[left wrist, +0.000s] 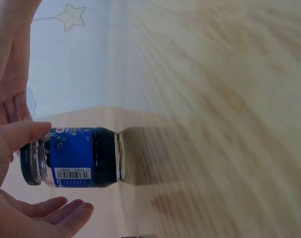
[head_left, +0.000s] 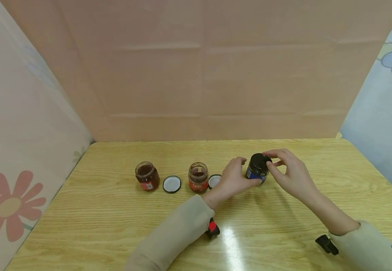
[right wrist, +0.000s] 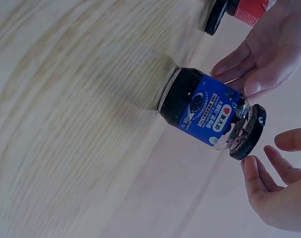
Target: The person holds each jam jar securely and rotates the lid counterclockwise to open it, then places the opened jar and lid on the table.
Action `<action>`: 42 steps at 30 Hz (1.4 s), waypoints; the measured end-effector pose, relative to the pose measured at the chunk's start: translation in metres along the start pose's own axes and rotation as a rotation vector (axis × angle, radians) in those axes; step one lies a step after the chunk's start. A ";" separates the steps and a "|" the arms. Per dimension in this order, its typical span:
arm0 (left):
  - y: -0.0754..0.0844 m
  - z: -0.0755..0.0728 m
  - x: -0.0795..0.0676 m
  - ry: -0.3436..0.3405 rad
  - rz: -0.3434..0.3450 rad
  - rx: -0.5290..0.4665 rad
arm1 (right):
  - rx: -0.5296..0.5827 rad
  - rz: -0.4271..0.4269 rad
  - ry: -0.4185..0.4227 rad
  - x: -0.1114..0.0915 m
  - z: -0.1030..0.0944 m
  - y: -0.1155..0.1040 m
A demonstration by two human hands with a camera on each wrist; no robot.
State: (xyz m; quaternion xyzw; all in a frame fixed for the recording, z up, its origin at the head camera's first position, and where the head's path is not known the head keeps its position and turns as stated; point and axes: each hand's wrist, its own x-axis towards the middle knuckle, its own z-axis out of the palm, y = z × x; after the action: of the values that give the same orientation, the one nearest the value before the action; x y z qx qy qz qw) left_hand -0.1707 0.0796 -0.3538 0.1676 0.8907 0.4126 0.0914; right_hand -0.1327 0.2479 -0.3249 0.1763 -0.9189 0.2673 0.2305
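A dark jam jar (head_left: 257, 175) with a blue label stands upright on the wooden table, its black lid (head_left: 261, 162) on. My left hand (head_left: 232, 179) reaches around the jar's left side, thumb in front and fingers spread; the left wrist view shows the thumb overlapping the jar's neck and the other fingers apart from the glass. On the other side is my right hand (head_left: 292, 175), its fingertips at the rim of the lid. In the right wrist view, that hand's fingers (right wrist: 257, 181) are loosely spread, one tip right at the lid's edge.
Left of my hands stand two uncapped jars with red labels, one nearer (head_left: 198, 180) and one farther left (head_left: 147, 177). A lid (head_left: 172, 184) lies upturned between them; a second upturned lid (head_left: 214, 180) is partly behind my left hand. A paper-covered wall (head_left: 202, 82) rises behind the table.
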 end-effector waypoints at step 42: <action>0.009 0.032 0.014 0.108 -0.050 -0.152 | 0.035 0.064 -0.024 -0.003 -0.007 0.001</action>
State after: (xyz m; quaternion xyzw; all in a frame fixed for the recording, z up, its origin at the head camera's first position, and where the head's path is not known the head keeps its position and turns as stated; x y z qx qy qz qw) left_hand -0.1720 0.1127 -0.3676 0.1151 0.8643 0.4852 0.0659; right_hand -0.1287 0.2539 -0.3213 0.1538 -0.9220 0.2885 0.2076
